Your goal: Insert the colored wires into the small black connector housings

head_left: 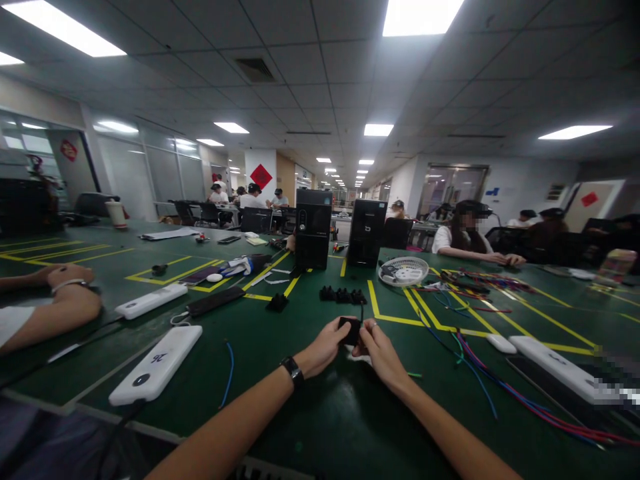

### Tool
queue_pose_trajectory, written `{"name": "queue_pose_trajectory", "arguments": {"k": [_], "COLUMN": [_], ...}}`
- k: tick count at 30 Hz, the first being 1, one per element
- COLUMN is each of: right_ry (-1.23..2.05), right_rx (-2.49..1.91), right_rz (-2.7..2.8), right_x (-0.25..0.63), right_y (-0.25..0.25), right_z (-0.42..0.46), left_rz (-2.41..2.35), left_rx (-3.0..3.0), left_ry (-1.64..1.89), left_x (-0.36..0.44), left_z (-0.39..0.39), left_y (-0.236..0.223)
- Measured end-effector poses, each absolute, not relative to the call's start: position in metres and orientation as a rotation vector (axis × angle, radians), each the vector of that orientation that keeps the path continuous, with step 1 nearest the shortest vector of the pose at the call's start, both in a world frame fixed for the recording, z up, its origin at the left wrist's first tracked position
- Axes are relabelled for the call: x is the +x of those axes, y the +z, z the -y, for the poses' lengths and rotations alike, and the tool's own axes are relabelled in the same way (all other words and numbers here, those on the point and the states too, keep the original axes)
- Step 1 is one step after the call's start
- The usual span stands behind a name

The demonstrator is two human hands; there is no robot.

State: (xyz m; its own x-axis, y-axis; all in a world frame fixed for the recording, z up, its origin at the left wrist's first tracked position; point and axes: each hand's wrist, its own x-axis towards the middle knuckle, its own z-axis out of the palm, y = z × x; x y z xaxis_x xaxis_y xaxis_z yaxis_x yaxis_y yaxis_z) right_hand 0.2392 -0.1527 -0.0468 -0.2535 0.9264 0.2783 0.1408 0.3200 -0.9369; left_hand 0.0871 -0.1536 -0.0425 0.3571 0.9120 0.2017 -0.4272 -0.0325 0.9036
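Note:
My left hand point(325, 345), with a dark band on its wrist, grips a small black block point(350, 331) between thumb and fingers. Close against it, my right hand point(379, 348) pinches at the block's right side. A thin black stem point(362, 311) sticks up there, and I cannot make out whether it belongs to the block. Something white point(359, 355) lies partly hidden beneath my hands. Just beyond them stands a row of black connector-like parts point(343, 294), with a similar black piece point(277, 302) to the left. A short blue wire point(227, 373) lies left of my forearm.
Two black computer towers point(313, 230) stand ahead. A white basket point(403, 271) and many coloured wires point(475, 363) lie to the right. White power strips point(156, 365) flank me. A co-worker's arm point(75, 300) rests at left; another person point(467, 233) sits across at right.

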Motion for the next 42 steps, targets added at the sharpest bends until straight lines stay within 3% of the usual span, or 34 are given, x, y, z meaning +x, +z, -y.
{"name": "queue_pose_trajectory", "arguments": {"k": [6, 14, 35, 42], "right_ry": [1.046, 1.058, 0.982, 0.945], "right_rx": [-0.945, -0.974, -1.007, -1.036], "right_rz": [1.638, 1.770, 1.802, 1.853], "right_x": [0.237, 0.223, 0.213, 0.211], "right_y": [-0.040, -0.034, -0.035, -0.037], "right_z": [0.156, 0.174, 0.181, 0.183], "left_rz": [-0.514, -0.521, -0.394, -0.609], "left_rx": [1.044, 0.837, 0.937, 1.152], "left_ry": [1.150, 1.441, 1.405, 1.485], "left_x": [0.083, 0.080, 0.089, 0.085], "left_z": [0.153, 0.144, 0.154, 0.156], "left_y": [-0.046, -0.041, -0.034, -0.029]}}
